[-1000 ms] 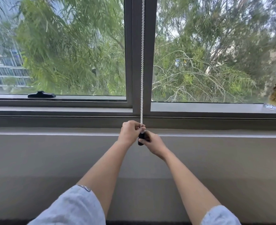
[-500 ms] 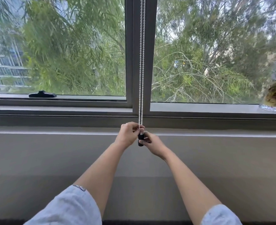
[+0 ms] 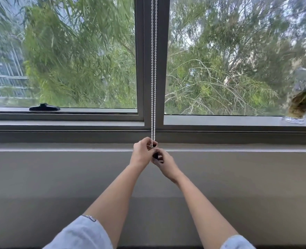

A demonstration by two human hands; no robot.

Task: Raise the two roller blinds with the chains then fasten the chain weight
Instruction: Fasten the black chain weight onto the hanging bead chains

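Note:
A white bead chain (image 3: 153, 72) hangs in two strands down the grey centre post of the window (image 3: 165, 60). At its lower end, just below the sill, sits a small black chain weight (image 3: 155, 155), mostly hidden by my fingers. My left hand (image 3: 141, 153) pinches the chain's lower end right above the weight. My right hand (image 3: 164, 163) grips the weight from the right and below. Both hands touch each other. No blind fabric shows in the glass.
A black window handle (image 3: 44, 107) lies on the left frame. A glass jar with plant matter (image 3: 298, 108) stands on the sill (image 3: 220, 121) at the far right. A grey ledge (image 3: 58, 147) and wall (image 3: 58, 177) run below the window.
The chain's two strands have spread apart a little. Both hands stay at the chain's lower end; my fingers have shifted over the weight.

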